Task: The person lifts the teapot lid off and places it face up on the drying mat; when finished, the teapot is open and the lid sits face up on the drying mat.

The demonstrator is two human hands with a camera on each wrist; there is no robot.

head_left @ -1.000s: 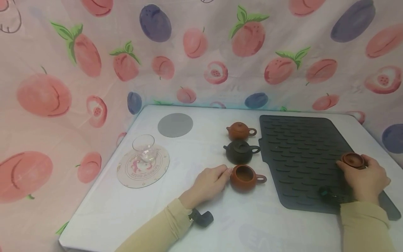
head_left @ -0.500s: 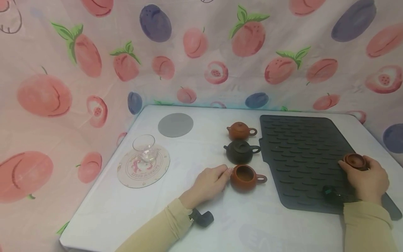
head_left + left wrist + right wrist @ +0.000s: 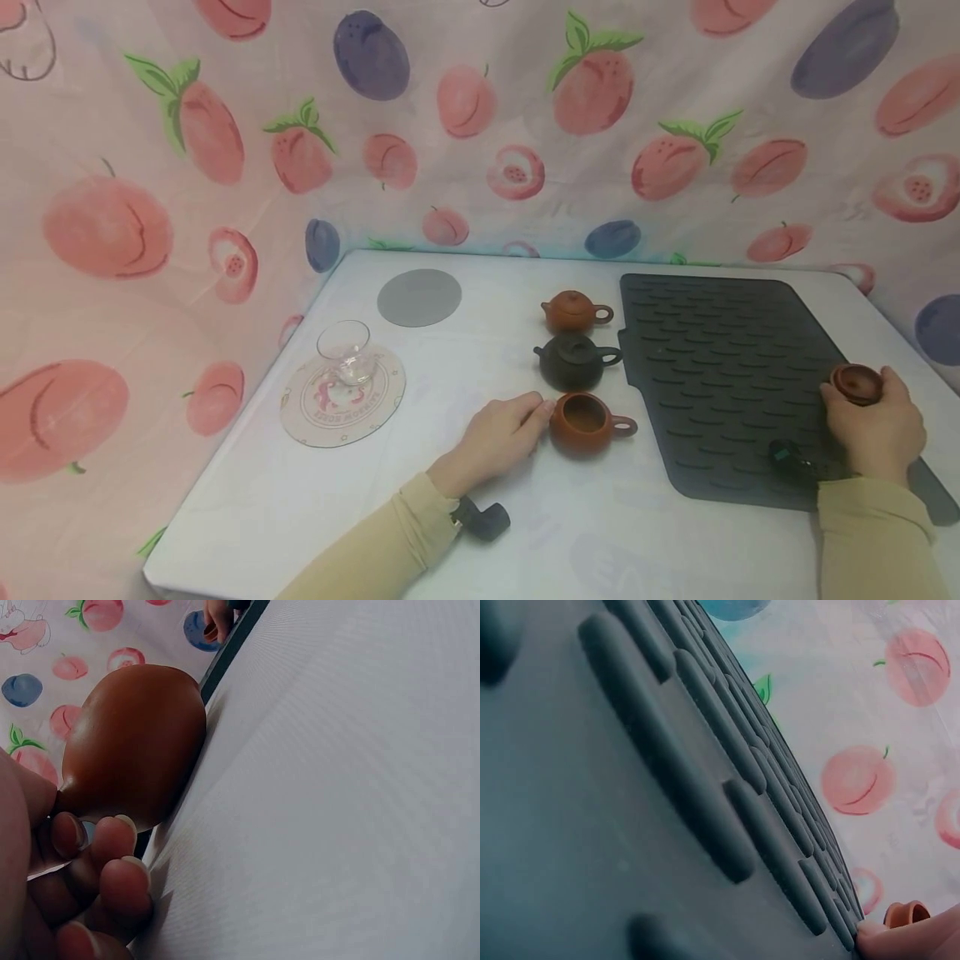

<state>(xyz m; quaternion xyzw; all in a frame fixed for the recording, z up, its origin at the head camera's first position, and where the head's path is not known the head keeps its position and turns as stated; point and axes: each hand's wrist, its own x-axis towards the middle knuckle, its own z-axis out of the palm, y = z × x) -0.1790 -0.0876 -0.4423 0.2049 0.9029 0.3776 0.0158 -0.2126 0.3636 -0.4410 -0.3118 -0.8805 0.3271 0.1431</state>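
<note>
A lidless red-brown teapot (image 3: 585,423) stands on the white table (image 3: 525,533), left of the black ribbed mat (image 3: 712,358). My left hand (image 3: 498,437) lies against its spout side. In the left wrist view the curled fingers (image 3: 112,870) and thumb pinch the spout of this teapot (image 3: 135,742). My right hand (image 3: 877,429) rests on the mat's right edge and holds a small red-brown lid (image 3: 857,383) in its fingertips. The right wrist view shows the mat (image 3: 630,825) up close, with the lid (image 3: 907,911) just above a fingertip.
Behind the open pot stand a dark teapot (image 3: 573,362) and a smaller red teapot (image 3: 570,311), both lidded. To the left a glass cup (image 3: 345,352) sits on a printed round coaster (image 3: 342,408), with a grey disc (image 3: 418,297) beyond. A fruit-print curtain surrounds the table.
My right hand has carried the lid a little to the right, towards the mat's right edge. The left hand and the teapots have not moved.
</note>
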